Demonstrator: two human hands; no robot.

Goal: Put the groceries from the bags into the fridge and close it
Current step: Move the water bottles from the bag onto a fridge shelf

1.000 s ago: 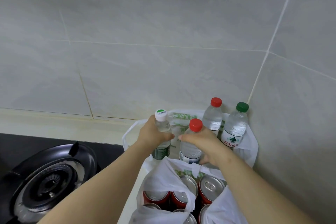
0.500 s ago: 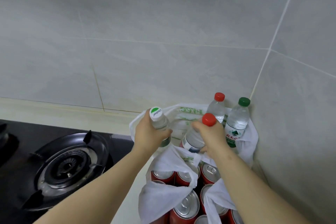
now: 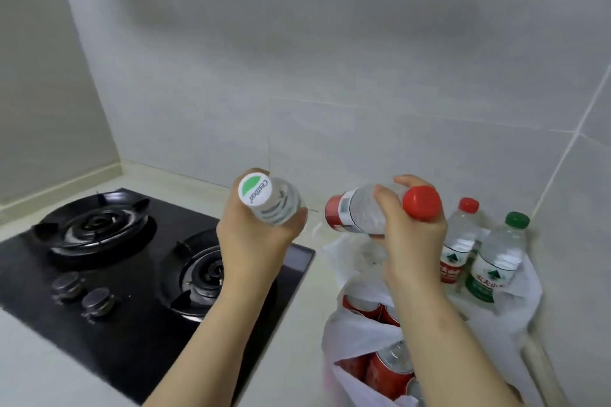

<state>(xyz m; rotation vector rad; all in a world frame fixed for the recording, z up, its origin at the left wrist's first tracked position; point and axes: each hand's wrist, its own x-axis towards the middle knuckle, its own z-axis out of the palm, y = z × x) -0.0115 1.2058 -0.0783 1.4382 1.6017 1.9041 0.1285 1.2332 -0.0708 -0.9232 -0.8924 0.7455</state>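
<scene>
My left hand (image 3: pixel 251 238) grips a clear water bottle with a white and green cap (image 3: pixel 269 200), its cap tipped toward me, above the hob's right edge. My right hand (image 3: pixel 410 235) grips a red-capped water bottle (image 3: pixel 360 211), tilted almost flat over the far white bag (image 3: pixel 522 304). In that bag stand two more bottles, one red-capped (image 3: pixel 458 241) and one green-capped (image 3: pixel 496 261). A nearer white bag (image 3: pixel 357 337) holds several red cans (image 3: pixel 386 370). The fridge is out of view.
A black gas hob (image 3: pixel 109 268) with two burners and two knobs lies on the pale counter at the left. Grey tiled walls close off the back and right, forming a corner behind the bags.
Both hands have lifted their bottles up out of the far bag and toward me. The red-capped bottle has tipped from upright to nearly flat. The view has swung left, showing more of the hob.
</scene>
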